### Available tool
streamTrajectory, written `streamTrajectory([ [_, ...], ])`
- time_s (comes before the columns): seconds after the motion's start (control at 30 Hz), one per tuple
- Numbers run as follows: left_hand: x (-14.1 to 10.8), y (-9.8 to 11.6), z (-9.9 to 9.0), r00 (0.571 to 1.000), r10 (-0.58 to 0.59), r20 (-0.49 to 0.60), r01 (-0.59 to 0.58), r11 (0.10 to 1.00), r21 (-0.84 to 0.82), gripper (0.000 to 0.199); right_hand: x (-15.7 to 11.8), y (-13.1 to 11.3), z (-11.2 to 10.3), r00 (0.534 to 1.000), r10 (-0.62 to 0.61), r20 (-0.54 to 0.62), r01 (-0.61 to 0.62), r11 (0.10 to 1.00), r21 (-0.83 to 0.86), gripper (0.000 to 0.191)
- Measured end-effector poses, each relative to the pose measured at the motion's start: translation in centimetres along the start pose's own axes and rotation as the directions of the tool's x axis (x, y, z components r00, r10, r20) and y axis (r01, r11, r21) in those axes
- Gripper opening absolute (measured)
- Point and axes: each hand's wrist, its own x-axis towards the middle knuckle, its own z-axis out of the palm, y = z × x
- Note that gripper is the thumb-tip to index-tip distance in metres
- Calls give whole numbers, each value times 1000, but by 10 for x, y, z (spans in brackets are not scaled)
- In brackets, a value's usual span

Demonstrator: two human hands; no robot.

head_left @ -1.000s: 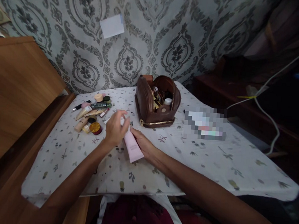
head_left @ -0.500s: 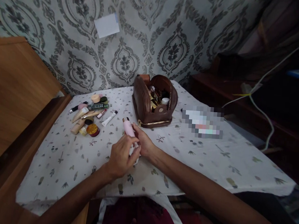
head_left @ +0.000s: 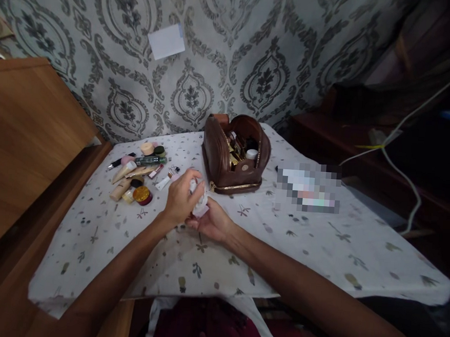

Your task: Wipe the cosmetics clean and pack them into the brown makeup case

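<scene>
My left hand (head_left: pixel 180 196) is closed around a crumpled white tissue (head_left: pixel 199 200), pressing it on a pink tube. Only the tube's pale pink lower end (head_left: pixel 201 211) shows clearly between my palms; the tissue and my fingers hide much of the rest. Below it, my right hand (head_left: pixel 214 221) is closed on the tube with the palm partly turned up. Just beyond my hands stands a brown cosmetic bag (head_left: pixel 220 160), unzipped, with gold items and a white-lidded jar (head_left: pixel 251 154) inside. A small white tube (head_left: pixel 163 181) lies left of my fingers.
Cosmetics lie grouped at the left, among them an amber-lidded jar (head_left: pixel 142 194), a green bottle (head_left: pixel 150 161) and a beige bottle (head_left: pixel 119 189). A blurred flat item (head_left: pixel 308 188) lies at the right of the patterned tablecloth (head_left: pixel 304 246). A wooden panel (head_left: pixel 34 140) borders the left side.
My left hand has moved up along the tube with the tissue. The tube is turned differently, its dark-and-metal end further left. My right hand has rolled palm up. The view has shifted slightly.
</scene>
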Motion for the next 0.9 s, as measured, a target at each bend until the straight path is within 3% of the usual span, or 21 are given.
streamTrajectory([
  [0.13,-8,-1,0,988,152,27,-155,979,136,12,0,-4,2,996,37,-82,-30,996,88,28],
  [0.2,-5,-7,-5,975,223,17,-220,943,251,17,-2,-6,4,996,59,-61,-54,995,80,29],
  [0.27,3,-19,-14,980,196,-41,-173,932,317,17,-6,-8,6,996,84,10,-84,995,57,29],
  [0.4,21,-41,-31,978,-22,-210,78,962,263,11,-11,-8,11,990,100,102,-103,994,22,31],
  [0.53,10,-37,-27,979,-87,-186,122,975,187,11,-9,-4,13,995,69,78,-71,997,33,26],
  [0.67,-25,-12,-11,995,58,-79,-43,981,189,12,-5,-7,9,997,68,42,-73,992,107,33],
  [0.8,-47,3,-4,949,313,47,-311,896,316,15,-4,-9,6,992,123,31,-125,988,89,35],
  [0.9,-40,-2,-12,946,323,4,-307,894,327,14,-5,-4,7,997,72,4,-72,997,-14,24],
])
